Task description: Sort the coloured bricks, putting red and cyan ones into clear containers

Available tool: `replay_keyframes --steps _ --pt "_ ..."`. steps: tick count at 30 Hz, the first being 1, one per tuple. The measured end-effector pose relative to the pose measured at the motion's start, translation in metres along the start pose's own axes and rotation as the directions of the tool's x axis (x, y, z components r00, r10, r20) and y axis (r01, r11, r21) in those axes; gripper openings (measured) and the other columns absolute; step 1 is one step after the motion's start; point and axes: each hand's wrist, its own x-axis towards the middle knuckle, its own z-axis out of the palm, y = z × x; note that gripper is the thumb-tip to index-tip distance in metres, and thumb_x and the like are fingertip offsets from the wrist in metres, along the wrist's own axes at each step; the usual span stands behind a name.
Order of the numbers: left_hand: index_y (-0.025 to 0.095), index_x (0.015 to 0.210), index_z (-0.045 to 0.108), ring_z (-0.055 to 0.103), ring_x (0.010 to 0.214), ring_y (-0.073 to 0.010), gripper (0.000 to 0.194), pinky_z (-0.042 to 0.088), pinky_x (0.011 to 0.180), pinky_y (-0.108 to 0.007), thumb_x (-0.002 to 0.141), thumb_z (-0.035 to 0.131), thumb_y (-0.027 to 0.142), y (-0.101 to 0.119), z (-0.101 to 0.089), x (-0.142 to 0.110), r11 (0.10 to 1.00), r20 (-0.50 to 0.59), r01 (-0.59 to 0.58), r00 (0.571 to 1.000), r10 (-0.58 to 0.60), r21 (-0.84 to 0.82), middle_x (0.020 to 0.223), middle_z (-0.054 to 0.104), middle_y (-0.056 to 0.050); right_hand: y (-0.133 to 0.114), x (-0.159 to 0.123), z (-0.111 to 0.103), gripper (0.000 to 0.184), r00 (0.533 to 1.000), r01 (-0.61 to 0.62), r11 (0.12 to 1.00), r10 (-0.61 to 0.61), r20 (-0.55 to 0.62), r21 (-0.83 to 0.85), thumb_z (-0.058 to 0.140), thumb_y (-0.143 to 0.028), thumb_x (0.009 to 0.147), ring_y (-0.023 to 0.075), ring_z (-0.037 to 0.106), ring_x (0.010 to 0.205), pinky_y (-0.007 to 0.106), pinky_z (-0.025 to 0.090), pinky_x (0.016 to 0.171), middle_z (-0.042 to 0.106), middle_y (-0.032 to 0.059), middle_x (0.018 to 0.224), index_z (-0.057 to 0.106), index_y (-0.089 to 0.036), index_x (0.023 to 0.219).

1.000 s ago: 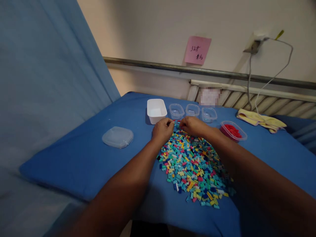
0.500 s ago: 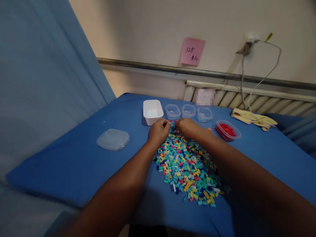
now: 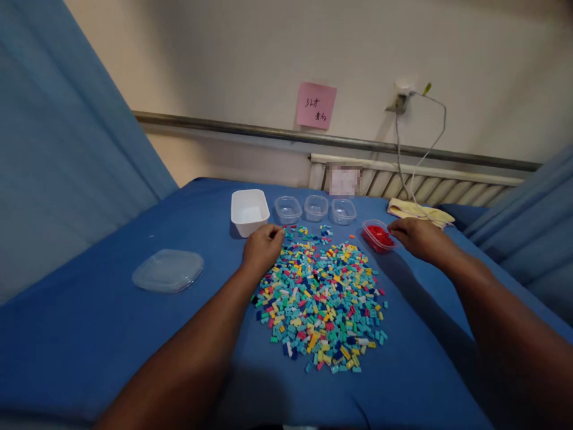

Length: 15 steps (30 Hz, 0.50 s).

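A broad pile of small, many-coloured toy building bricks (image 3: 322, 298) lies on the blue-covered surface. At the pile's far left edge rests my left hand (image 3: 263, 249), thumb and fingers pinched together; what they hold, if anything, is hidden. A few bricks, one of them red, lie just beside its fingertips. My right hand (image 3: 418, 237) is at the right rim of a clear tub (image 3: 388, 248) filled with red bricks (image 3: 379, 235). Its fingers are pinched, with a bit of red showing at their tips.
A white box (image 3: 249, 224) and three clear tubs (image 3: 288, 210) stand in a row behind the pile. Clear lids (image 3: 169, 272) lie stacked at left. A yellow cloth (image 3: 416, 210) lies at the back right, below a hanging cable (image 3: 398, 152). Blue curtains (image 3: 67, 149) flank the surface.
My right hand has moved from the far end of the pile rightward to the tub of red bricks. My left hand stays by the pile. The view has turned slightly right.
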Motion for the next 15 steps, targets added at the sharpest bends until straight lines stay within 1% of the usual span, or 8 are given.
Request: replay_keyframes --steps 3,6,9,11,13,15 --pt "0.022 0.093 0.08 0.073 0.088 -0.0232 0.027 0.048 0.077 -0.031 0.094 0.061 0.042 0.0 -0.001 0.001 1.0 0.008 0.001 1.0 -0.001 -0.003 0.092 0.081 -0.003 0.013 -0.002 0.008 0.029 0.999 0.019 1.0 -0.019 0.038 0.007 0.057 -0.028 0.101 0.0285 0.079 0.101 0.035 0.056 0.083 0.085 0.009 0.112 0.084 -0.023 0.11" --pt "0.022 0.095 0.08 0.074 0.089 -0.0239 0.028 0.049 0.078 -0.032 0.094 0.062 0.042 0.0 -0.003 0.002 1.0 0.011 0.009 1.0 -0.009 -0.021 0.092 0.081 -0.003 0.014 -0.006 0.014 0.031 0.999 0.031 0.999 -0.031 0.014 0.032 0.056 -0.027 0.101 0.0293 0.079 0.102 0.038 0.058 0.086 0.085 0.0098 0.114 0.083 -0.022 0.114" --pt "0.021 0.096 0.081 0.074 0.088 -0.0241 0.028 0.049 0.078 -0.033 0.094 0.061 0.042 -0.001 -0.003 0.003 0.999 0.017 0.008 1.0 -0.007 -0.033 0.091 0.081 -0.003 0.011 -0.017 0.015 0.034 0.996 0.018 0.999 -0.015 -0.087 0.041 0.053 -0.029 0.103 0.0295 0.079 0.102 0.039 0.06 0.087 0.084 0.0104 0.115 0.083 -0.022 0.116" --pt "0.021 0.097 0.081 0.074 0.089 -0.0242 0.029 0.05 0.078 -0.033 0.094 0.061 0.042 -0.002 -0.003 0.003 1.0 0.017 0.001 1.0 -0.001 -0.028 0.092 0.081 -0.003 0.005 -0.027 0.016 0.035 0.986 0.003 0.999 0.005 -0.167 0.05 0.052 -0.029 0.104 0.0309 0.079 0.104 0.041 0.06 0.088 0.084 0.0112 0.116 0.083 -0.022 0.118" --pt "0.022 0.099 0.081 0.075 0.091 -0.0245 0.029 0.051 0.08 -0.034 0.095 0.061 0.042 -0.004 -0.002 0.002 1.0 0.011 -0.022 1.0 0.023 -0.016 0.096 0.082 -0.004 -0.006 -0.038 0.019 0.035 0.971 0.002 0.995 0.021 -0.24 0.095 0.052 -0.031 0.105 0.0322 0.079 0.105 0.042 0.061 0.088 0.084 0.0118 0.117 0.082 -0.021 0.119" --pt "0.022 0.103 0.081 0.075 0.097 -0.0248 0.029 0.053 0.085 -0.034 0.097 0.06 0.041 -0.004 -0.002 -0.001 0.997 0.016 -0.079 0.997 0.079 0.003 0.103 0.082 -0.004 -0.024 -0.051 0.025 0.034 0.956 0.031 0.985 0.02 -0.292 0.169 0.053 -0.035 0.106 0.032 0.08 0.1 0.041 0.061 0.085 0.084 0.0119 0.114 0.081 -0.02 0.119"
